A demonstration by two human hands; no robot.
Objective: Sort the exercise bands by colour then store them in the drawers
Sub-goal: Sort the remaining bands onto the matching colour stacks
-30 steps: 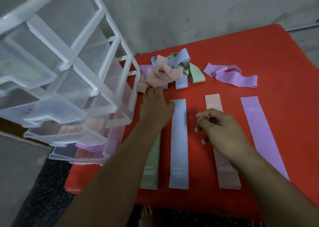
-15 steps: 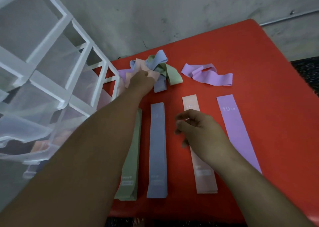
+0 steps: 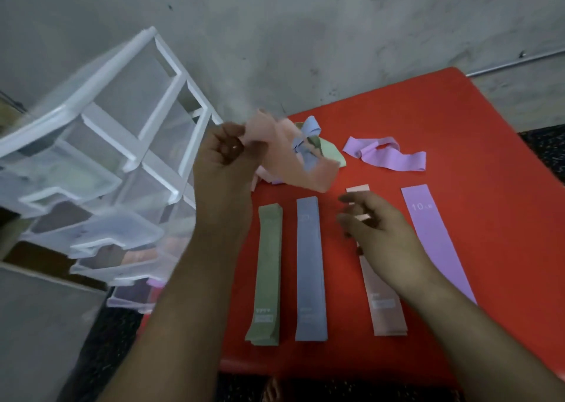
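Four flat strips [image 3: 310, 273] on the red table [image 3: 477, 132]: green, blue, pink, purple; tangled pile [image 3: 310, 144] and loose purple band [image 3: 385, 154] behind. Left hand [image 3: 226, 169] fingers pinching a pink band [image 3: 287, 157] held over the pile, right hand [image 3: 385, 236] fingers loosely spread above the pink strip [image 3: 385, 308]. Clear drawers [image 3: 116, 233] at left, pink and purple dimly inside.

wall [image 3: 305, 34]: grey concrete, stained, blotchy | conduit [image 3: 519, 61]: thin, runs along wall at right | table [image 3: 489, 218]: red, rounded corner, near wall | floor [image 3: 547, 154]: dark, light-speckled | light: dim, even
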